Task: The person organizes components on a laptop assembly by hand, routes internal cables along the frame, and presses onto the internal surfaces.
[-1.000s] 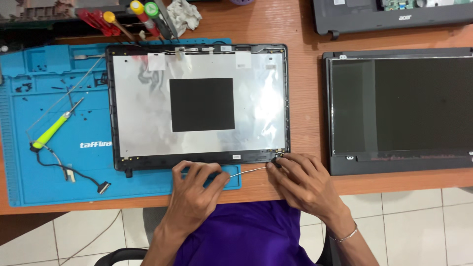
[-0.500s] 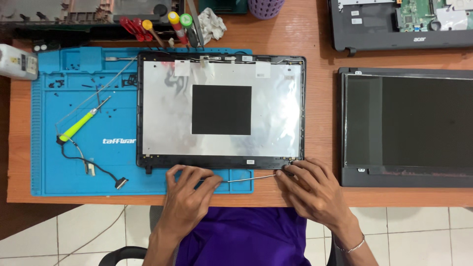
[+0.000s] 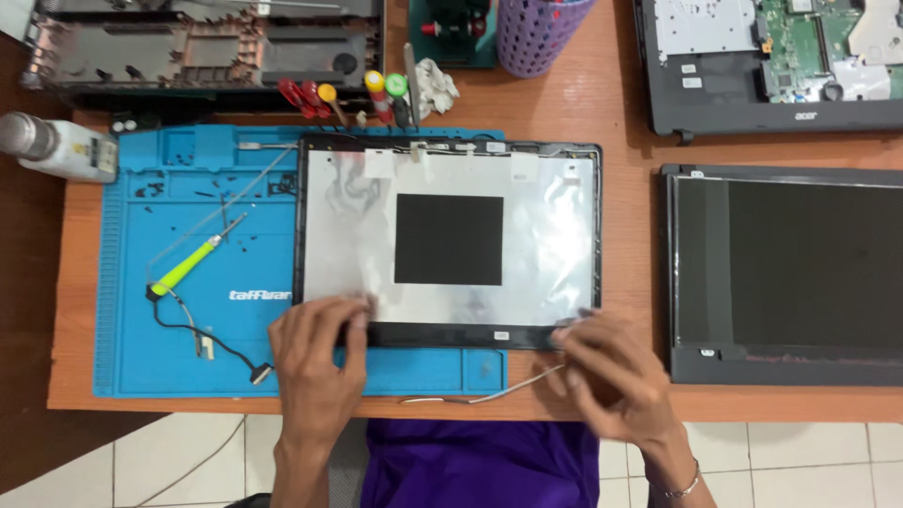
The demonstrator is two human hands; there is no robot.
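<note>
Left hand: the left hand reaches up from the near edge of the wooden table, palm down, fingers curled. Its fingertips press on the near left corner of the laptop lid shell; whether they pinch anything I cannot tell.
Right hand: the right hand lies palm down at the shell's near right corner, wrist angled out to the right, a thin bracelet on it. Its fingers are bent and close on the end of a thin grey cable; the grip itself is blurred.
Cable: it runs from the right hand's fingers leftward in a shallow curve along the near edge of the table, just past the mat's near edge.
Laptop lid shell: it lies flat, inside face up, silver foil lining with a black square in the middle, black frame around. Its left part rests on the blue work mat, its right part on bare table.
Mat: at the left of the table, it carries a yellow-green screwdriver, a black flex cable near it, and scattered small screws.
Right edge: a bare display panel lies flat, well apart from the shell.
Far edge: an opened laptop base at the right corner, a purple basket, a white bottle on its side at the left.
</note>
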